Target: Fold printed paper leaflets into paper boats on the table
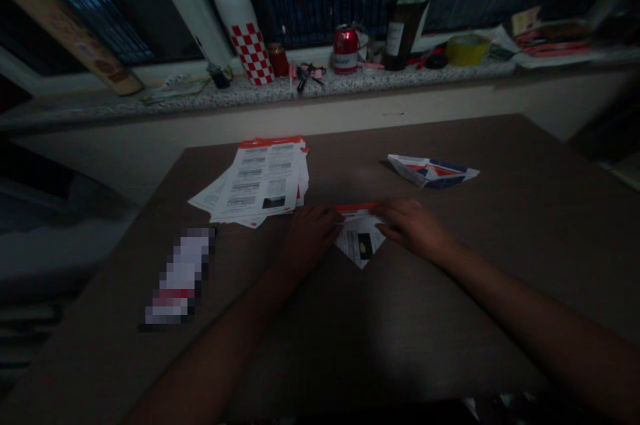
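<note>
A printed sheet of paper folded to a triangle lies on the table, its point towards me and an orange-red strip along its far edge. At its left corner, my left hand is closed on the paper, with thumb and fingers at the edge. My right hand grips the opposite corner in the same way. The fingers cover both corners. Beyond my right hand rests a folded paper boat in white, blue and orange.
A fanned stack of printed sheets lies to the left, with a pixelated phone-shaped object nearer me on the brown table. Along the windowsill stand a checkered white bottle, a red can, a dark bottle and yellow tape.
</note>
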A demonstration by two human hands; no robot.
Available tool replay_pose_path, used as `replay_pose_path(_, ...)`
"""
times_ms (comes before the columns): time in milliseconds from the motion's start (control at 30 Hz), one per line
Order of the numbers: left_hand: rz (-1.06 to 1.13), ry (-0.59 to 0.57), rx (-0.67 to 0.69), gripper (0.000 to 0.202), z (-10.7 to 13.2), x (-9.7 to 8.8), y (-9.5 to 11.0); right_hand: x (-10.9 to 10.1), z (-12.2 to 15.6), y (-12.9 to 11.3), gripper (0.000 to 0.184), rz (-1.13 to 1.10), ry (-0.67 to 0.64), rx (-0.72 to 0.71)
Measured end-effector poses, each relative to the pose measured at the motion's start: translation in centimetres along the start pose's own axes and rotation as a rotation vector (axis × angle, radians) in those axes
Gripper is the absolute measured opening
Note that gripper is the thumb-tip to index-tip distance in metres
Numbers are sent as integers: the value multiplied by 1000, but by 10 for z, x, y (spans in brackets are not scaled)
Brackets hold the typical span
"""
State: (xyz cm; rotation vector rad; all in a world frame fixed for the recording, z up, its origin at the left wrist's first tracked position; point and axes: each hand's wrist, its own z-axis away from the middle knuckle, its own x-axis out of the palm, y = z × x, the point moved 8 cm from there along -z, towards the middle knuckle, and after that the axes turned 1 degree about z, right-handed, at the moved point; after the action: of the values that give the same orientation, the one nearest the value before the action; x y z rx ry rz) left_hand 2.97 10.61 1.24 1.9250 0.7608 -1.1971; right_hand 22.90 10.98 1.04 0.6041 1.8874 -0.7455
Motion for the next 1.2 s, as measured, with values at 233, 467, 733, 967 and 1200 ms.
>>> replay_pose_path(233, -10, -36, 49, 14, 1, 1, 7, 2, 8, -11, 39, -91, -47, -175)
replay_pose_path(467, -26, -66, 134, 35, 7, -4, 14, 5, 14, -10, 45, -67, -61, -189)
replay_pose_path(733, -211, -37, 171, 29, 7, -4, 26, 1, 14, -17, 42, 21, -62, -216)
replay_pose_path(967, -175, -87, 139, 38, 10, 1, 29, 1, 18, -25, 46, -103, -92, -256)
replay_pose_path(1200, -142, -90, 3, 49, 14, 2, 24, 1, 19, -32, 46, -158, -125, -269)
